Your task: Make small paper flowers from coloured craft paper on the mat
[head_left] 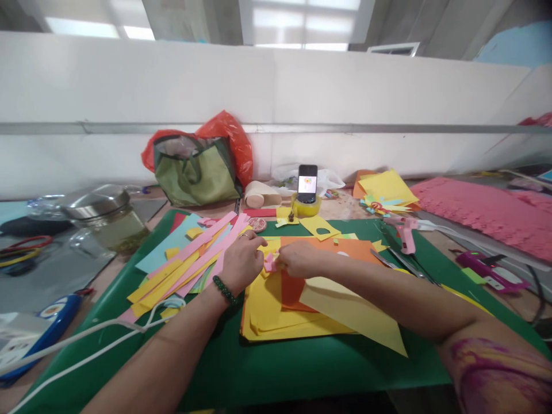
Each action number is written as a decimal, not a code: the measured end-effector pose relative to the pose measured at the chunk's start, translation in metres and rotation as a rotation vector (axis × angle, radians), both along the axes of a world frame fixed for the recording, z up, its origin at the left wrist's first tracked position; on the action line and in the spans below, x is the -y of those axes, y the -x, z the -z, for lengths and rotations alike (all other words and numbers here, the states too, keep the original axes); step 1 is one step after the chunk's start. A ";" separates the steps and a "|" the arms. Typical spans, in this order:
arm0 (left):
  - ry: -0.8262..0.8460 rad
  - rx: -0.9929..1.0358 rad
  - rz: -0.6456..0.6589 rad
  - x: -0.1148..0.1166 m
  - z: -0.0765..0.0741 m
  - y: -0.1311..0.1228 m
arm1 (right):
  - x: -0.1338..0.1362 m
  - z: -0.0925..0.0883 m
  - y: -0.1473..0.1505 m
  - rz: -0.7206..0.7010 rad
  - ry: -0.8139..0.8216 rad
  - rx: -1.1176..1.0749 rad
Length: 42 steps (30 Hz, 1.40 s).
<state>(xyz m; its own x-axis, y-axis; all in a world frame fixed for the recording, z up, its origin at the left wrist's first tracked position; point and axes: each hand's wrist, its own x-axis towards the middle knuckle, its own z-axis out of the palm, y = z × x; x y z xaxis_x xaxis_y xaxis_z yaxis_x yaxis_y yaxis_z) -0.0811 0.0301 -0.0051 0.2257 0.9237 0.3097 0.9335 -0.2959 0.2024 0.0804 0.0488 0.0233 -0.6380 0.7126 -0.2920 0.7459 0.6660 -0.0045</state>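
Over the stack of yellow paper (297, 324), both my hands meet at a small piece of pink paper (270, 263). My right hand (297, 259) pinches it from the right, fingertips pressed together. From the left, my left hand (242, 260) has its fingers curled against the same piece; its exact grip is partly hidden. Orange paper (295, 293) lies on the stack under my right hand, and a pale yellow sheet (353, 307) slants below my right forearm. Pink and yellow paper strips (190, 264) are heaped left of my left hand.
A phone (307, 184) stands upright on a yellow tape roll (307, 206). Scissors (409, 264) and a pink glue gun (406, 233) lie to the right. White cables (129, 325), a glass jug (106, 221) and a green bag (196, 172) are on the left. A green mat (259, 368) covers the table.
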 end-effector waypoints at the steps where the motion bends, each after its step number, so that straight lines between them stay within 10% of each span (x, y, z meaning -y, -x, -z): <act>1: -0.001 0.013 -0.003 -0.001 0.000 0.001 | 0.000 0.000 0.000 0.007 -0.002 -0.016; 13: 0.151 0.038 -0.127 -0.007 -0.007 0.009 | 0.028 -0.009 -0.069 0.273 -0.144 -0.243; 19: 0.390 -0.135 0.016 0.010 -0.012 0.003 | 0.075 0.006 -0.098 0.278 -0.075 -0.157; 35: 0.256 -0.291 0.238 -0.003 -0.003 0.008 | 0.123 0.028 -0.098 0.270 -0.015 -0.342; 42: 0.167 -0.172 0.248 0.034 -0.014 -0.024 | 0.136 0.042 -0.105 0.303 -0.069 -0.530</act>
<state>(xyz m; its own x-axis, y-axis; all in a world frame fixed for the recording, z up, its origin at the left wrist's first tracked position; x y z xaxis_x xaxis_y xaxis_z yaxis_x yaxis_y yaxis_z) -0.0568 -0.0038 0.0085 0.4852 0.8690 0.0971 0.8622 -0.4939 0.1126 0.1851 -0.0867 -0.0186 -0.4499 0.8909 0.0629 0.8101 0.4367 -0.3911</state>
